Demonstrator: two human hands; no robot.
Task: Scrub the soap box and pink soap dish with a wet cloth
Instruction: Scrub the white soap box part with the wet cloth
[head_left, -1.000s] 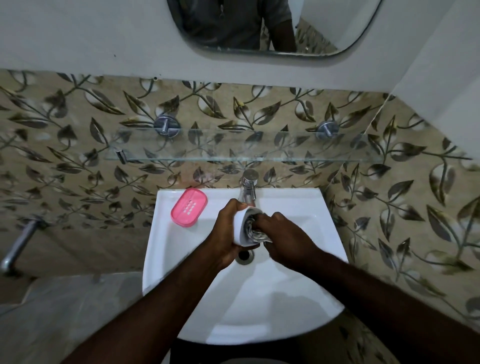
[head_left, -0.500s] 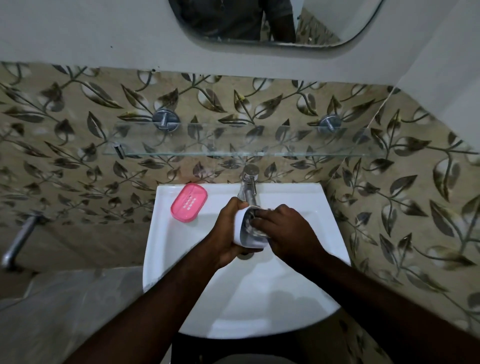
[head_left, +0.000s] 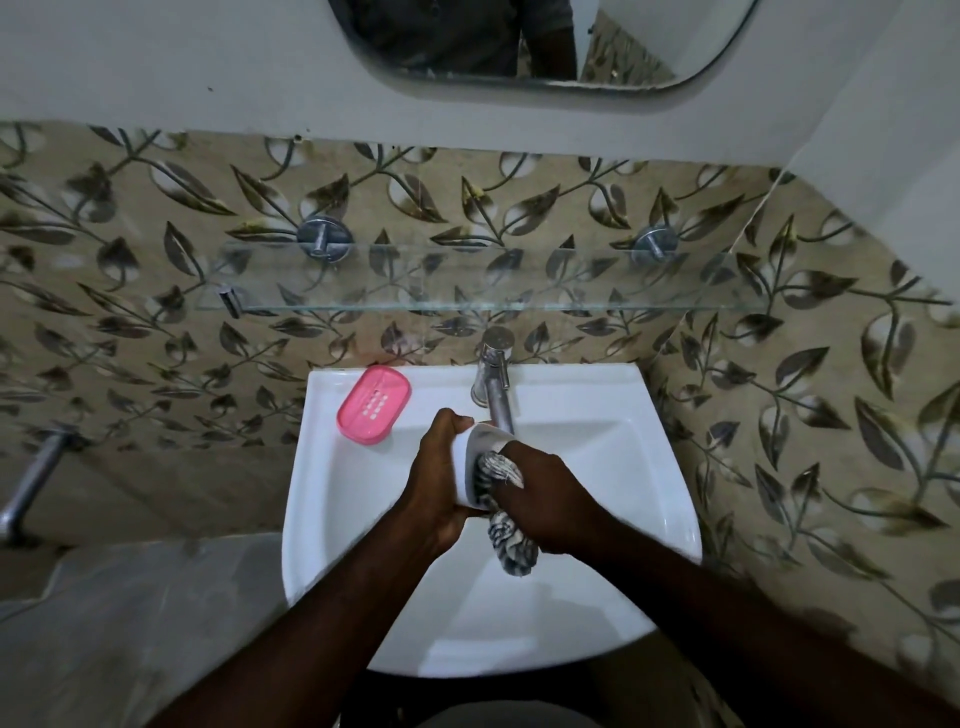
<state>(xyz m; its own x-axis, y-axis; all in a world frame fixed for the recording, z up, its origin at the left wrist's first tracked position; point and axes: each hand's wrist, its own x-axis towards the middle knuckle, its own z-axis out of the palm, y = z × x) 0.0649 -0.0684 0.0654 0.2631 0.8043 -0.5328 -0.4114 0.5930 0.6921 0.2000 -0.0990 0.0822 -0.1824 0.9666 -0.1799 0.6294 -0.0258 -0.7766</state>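
The left hand (head_left: 441, 480) holds the white soap box (head_left: 467, 462) over the middle of the white sink (head_left: 332, 499). Its fingers (head_left: 448, 422) curl tight around the box from the left side. The box is just under the end of the shiny tap (head_left: 493, 387).

The right hand (head_left: 553, 499) grips a stripy grey and white cloth (head_left: 511, 543). It pushes the cloth against the open side of the box. The tips of these fingers are hidden, so they may be inside the box. One end of the cloth hangs down under the hand, above the sink bowl.

The pink soap dish (head_left: 374, 404) lies on the back left corner of the sink, apart from both hands. A glass shelf (head_left: 467, 305) sits on the leafy wall above the tap. A mirror (head_left: 649, 47) hangs higher up.
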